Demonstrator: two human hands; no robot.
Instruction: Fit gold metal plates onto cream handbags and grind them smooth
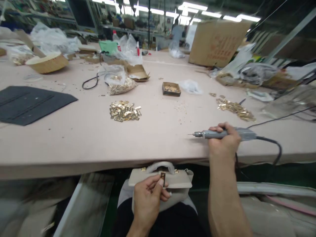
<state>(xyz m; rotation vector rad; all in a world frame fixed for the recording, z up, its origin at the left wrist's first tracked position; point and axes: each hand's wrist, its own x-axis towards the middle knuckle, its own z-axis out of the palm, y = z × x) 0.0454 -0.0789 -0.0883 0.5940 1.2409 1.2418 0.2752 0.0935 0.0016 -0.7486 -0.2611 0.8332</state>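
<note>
My right hand [223, 138] is wrapped round a grey electric screwdriver [213, 134] over the table, its thin bit pointing left and its cord running off to the right. Between the thumb and fingers of my left hand [149, 194] is a small rectangular metal plate [162, 179], held upright in front of a cream handbag [180, 179]. The handbag rests on my lap against the table's edge, its curved handle [160, 165] up. Part of the bag's front is hidden behind my left hand.
On the pale table [153, 141] lie a pile of gold metal plates [124, 111], another gold pile [235, 109], a small box of fittings [171, 89] and a bag of metal parts [121, 86]. A dark flat panel [32, 103] lies left; a large carton [217, 42] stands behind.
</note>
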